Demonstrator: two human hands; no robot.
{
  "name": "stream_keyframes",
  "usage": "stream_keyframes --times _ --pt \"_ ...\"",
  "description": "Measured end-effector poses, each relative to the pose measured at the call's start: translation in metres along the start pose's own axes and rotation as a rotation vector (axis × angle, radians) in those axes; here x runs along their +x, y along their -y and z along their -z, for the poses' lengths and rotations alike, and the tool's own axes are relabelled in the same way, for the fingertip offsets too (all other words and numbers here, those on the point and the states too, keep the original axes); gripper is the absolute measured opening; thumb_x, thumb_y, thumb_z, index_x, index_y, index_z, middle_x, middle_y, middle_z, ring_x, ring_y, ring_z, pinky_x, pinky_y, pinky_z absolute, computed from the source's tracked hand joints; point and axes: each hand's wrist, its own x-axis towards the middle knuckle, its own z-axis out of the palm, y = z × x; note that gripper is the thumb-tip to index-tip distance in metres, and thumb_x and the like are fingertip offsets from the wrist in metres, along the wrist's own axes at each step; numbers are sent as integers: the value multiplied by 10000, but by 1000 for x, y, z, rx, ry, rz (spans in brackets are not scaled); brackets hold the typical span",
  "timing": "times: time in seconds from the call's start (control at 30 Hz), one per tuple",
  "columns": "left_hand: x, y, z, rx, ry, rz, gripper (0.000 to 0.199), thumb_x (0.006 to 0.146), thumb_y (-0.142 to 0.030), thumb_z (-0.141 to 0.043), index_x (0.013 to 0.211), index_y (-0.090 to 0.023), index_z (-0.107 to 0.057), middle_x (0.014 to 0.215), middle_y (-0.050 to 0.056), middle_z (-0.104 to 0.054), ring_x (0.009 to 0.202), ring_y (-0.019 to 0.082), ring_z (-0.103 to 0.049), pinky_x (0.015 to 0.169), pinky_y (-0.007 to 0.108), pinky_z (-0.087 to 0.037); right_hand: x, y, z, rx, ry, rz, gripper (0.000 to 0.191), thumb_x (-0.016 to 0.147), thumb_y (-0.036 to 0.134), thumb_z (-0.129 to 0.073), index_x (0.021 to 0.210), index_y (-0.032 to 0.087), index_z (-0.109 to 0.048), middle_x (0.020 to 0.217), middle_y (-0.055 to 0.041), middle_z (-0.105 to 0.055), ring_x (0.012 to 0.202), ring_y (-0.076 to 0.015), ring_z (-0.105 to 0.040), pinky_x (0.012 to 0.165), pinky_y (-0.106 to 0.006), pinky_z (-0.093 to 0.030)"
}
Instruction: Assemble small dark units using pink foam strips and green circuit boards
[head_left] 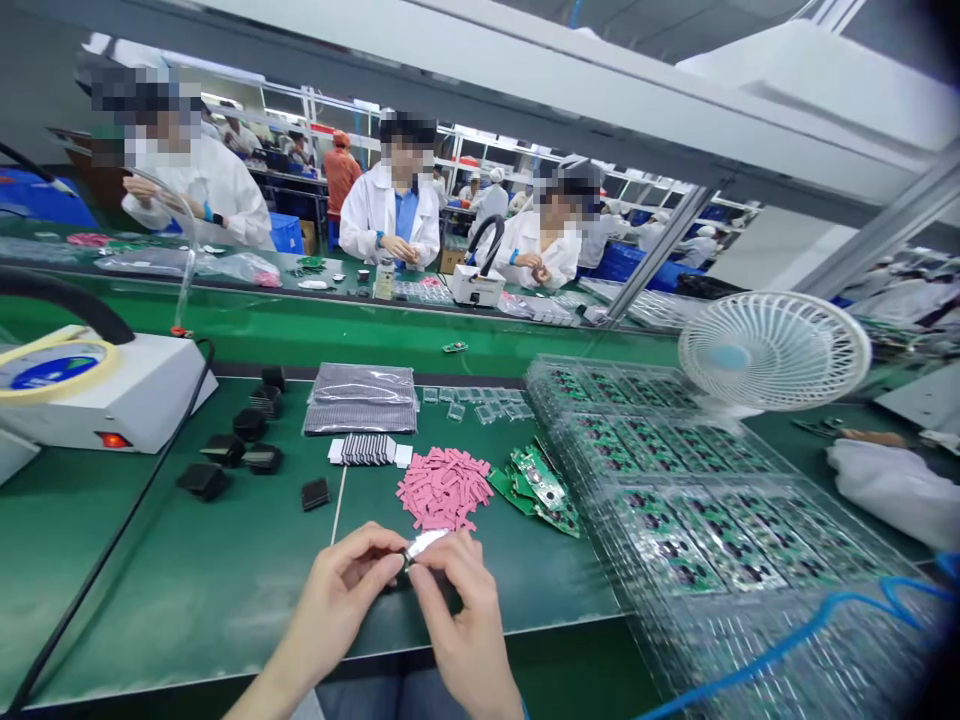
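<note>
Near the front edge of the bench, my left hand [352,580] pinches a small dark part [405,567] between thumb and fingertips. My right hand [465,610] closes on the same part from the other side. A shiny white strip [427,543] sticks up between the fingers of both hands; whether it is fixed to the part I cannot tell. Just beyond my fingertips lies a heap of small pink pads [444,485]. Right of that heap, green circuit boards [541,487] lie in a loose pile. To the left is a small black block [315,494].
Stacked clear trays of circuit boards [667,530] fill the right side, beside a white fan [776,350]. A white machine [112,390] with a black hose stands left, near several black blocks [250,424]. Behind are bagged sheets [361,398]. A blue coiled cable [780,650] crosses lower right.
</note>
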Motion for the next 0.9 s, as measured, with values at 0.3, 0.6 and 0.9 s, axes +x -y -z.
stream_keyframes --times 0.3,0.6,0.9 --pt "-14 14 -8 312 -112 -269 271 849 -215 -658 1108 -288 -689 949 28 -707 737 163 -662 692 268 -585 -5 2 -7 15 -84 -64 203 928 163 -552 730 206 -570 747 12 -617 768 -163 -568 789 -327 -378" --pt "-12 18 -7 95 -48 -72 257 845 -254 -672 1097 -276 -710 1108 59 -687 856 194 -704 776 304 -619 -8 3 -4 63 -34 -56 179 944 163 -498 820 205 -621 821 -14 -659 806 -172 -617 843 -330 -407" --pt "-13 22 -6 31 -47 -67 260 839 -242 -680 1091 -294 -724 1025 42 -656 855 181 -683 760 278 -615 -8 3 -3 50 2 -22 184 955 150 -482 847 208 -620 837 -16 -649 818 -176 -592 813 -341 -383"
